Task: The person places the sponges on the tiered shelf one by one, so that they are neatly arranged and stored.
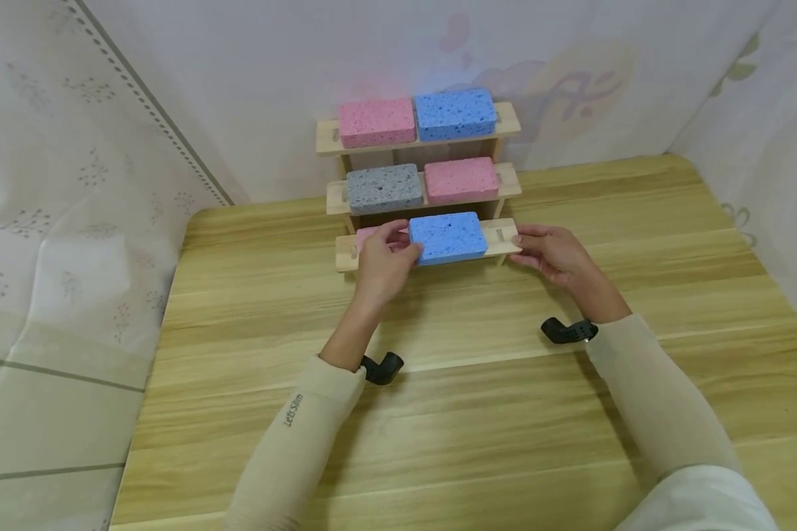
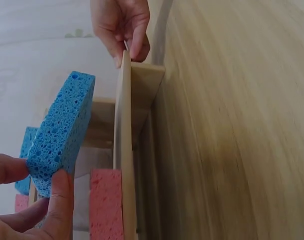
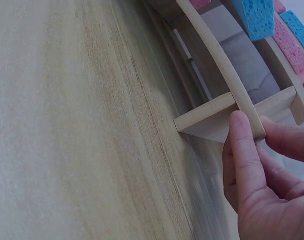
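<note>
My left hand (image 1: 387,267) pinches a blue sponge (image 1: 448,237) by its left end. In the left wrist view the blue sponge (image 2: 62,130) hangs above the lowest shelf board, apart from it. A pink sponge (image 2: 106,205) lies on that board's left part, mostly hidden by my left hand in the head view. My right hand (image 1: 554,254) grips the right end of the lowest board of a three-tier wooden rack (image 1: 502,234); in the right wrist view, thumb and fingers (image 3: 249,157) pinch the board's end.
The middle tier bears a grey sponge (image 1: 384,189) and a pink sponge (image 1: 461,180). On the top tier sit another pink sponge (image 1: 376,122) and another blue sponge (image 1: 455,115). The rack stands at the back of a wooden table (image 1: 478,428), against a patterned curtain (image 1: 252,88).
</note>
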{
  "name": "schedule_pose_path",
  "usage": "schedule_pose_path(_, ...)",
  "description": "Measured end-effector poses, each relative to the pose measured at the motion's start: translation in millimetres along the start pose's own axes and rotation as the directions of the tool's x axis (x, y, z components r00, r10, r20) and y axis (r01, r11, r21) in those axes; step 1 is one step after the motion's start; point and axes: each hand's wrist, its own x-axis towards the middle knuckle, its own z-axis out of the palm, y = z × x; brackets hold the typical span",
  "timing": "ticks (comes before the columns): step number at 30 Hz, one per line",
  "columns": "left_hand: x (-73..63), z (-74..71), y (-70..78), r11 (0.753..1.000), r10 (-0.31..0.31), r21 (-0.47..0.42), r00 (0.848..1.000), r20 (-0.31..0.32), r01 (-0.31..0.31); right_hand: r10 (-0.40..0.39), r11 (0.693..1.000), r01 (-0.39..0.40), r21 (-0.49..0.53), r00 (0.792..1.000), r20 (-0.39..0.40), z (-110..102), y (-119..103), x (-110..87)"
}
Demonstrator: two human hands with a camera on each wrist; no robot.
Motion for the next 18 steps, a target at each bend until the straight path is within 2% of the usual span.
schedule_pose_path(5, 3.0, 11.9, 1.0, 0.999, 0.017, 0.044, 1.0, 0.002, -0.017, 0.005, 1.0, -0.005, -0.015, 1.0, -0.011, -0.7, -0.1, -1.4)
schedule_pose_path(12, 8.9, 23.9, 2.7, 0.983, 0.12, 0.144, 0.993, -0.021, -0.116, -0.003, 1.0, 0.003, 0.004, 1.0, -0.007, 0.9, 1.0, -2.2)
schedule_pose_path(18, 11.9, 27.8, 3.3, 0.976, 0.129, 0.179, 0.992, -0.01, -0.125, -0.006, 1.0, 0.006, 0.007, 1.0, -0.005, 1.3, 0.8, -2.3)
